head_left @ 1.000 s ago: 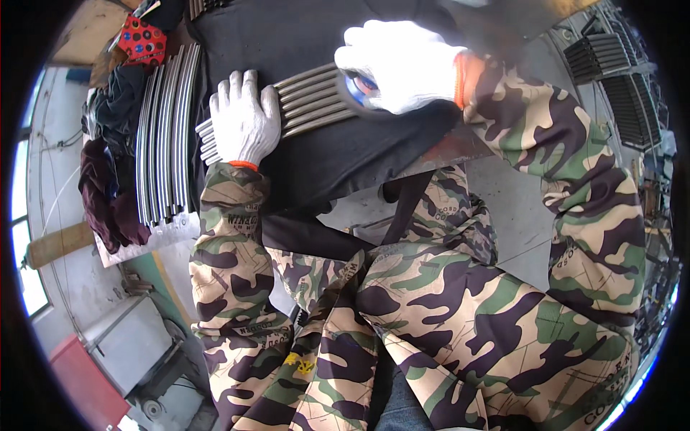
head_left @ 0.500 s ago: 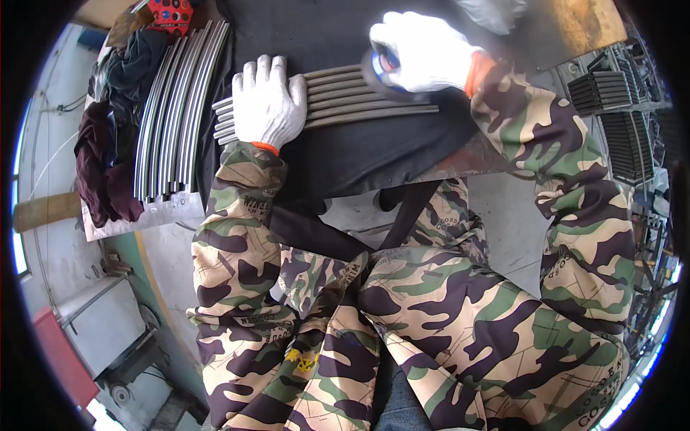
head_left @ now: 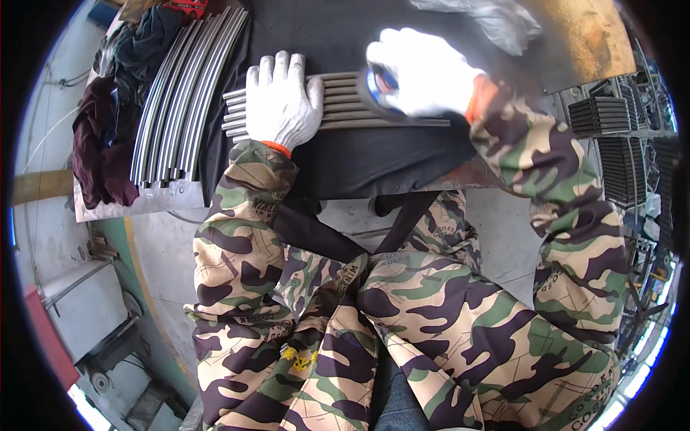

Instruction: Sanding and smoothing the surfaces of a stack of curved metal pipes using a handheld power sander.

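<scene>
Several grey metal rods (head_left: 341, 108) lie side by side across the black cloth (head_left: 345, 167). My left hand (head_left: 282, 103), in a white knit glove, presses flat on them near their left ends, fingers outstretched. In a matching glove, my right hand (head_left: 425, 74) curls around a round disc (head_left: 374, 85) with a blue and red face. It holds the disc low over the right part of the rods. The disc's rim is blurred, and its underside is hidden, so I cannot tell its exact kind. The glove covers part of the rods' right ends.
Shinier rods (head_left: 188, 97) stand in rows at the table's left, beside dark crumpled cloths (head_left: 104, 144). A clear plastic bag (head_left: 496, 23) lies at the back. Stacked dark bars fill a rack (head_left: 600, 117) on the right. A white cart (head_left: 90, 309) stands lower left.
The whole view has shifted slightly. My right hand with the disc has moved a little left along the rods. My left hand remains flat on them.
</scene>
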The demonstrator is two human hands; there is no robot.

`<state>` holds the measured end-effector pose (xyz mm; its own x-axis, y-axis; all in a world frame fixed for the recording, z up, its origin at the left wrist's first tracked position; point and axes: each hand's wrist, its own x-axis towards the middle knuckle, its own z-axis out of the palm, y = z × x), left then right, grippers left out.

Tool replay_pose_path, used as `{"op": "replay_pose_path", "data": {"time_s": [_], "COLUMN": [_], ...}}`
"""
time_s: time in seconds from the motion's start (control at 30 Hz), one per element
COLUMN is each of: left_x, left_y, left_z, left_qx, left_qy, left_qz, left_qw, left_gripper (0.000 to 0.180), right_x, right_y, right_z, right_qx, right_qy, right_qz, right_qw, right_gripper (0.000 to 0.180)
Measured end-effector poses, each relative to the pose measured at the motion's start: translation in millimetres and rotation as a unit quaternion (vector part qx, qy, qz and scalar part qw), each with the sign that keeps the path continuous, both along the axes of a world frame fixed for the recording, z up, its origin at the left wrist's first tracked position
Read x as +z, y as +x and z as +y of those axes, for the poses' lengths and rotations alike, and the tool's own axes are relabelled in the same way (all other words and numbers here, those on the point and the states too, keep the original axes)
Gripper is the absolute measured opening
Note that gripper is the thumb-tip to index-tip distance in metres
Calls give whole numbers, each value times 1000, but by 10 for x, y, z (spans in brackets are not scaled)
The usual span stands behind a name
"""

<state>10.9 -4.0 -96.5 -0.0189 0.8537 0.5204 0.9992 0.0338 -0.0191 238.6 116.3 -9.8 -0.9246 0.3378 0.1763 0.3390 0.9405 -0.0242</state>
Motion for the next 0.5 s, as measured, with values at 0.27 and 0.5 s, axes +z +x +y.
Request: {"op": "replay_pose_path", "data": {"time_s": [0.27,0.5], "left_x": [-40,-52], "left_y": [81,-205], "left_z": [44,-102], "left_qx": [-16,-23], "left_qy": [26,-11], "left_qz": [-25,-53], "left_qw": [999,998], "left_gripper": [43,49], "right_x": [134,59], "right_y": [-142,-301], "right_z": [-142,63], "right_qx": [-13,-52], "right_qy": [-36,-39], "right_qz": [-86,-66], "right_qw": [996,996], "right_gripper": [32,29]}}
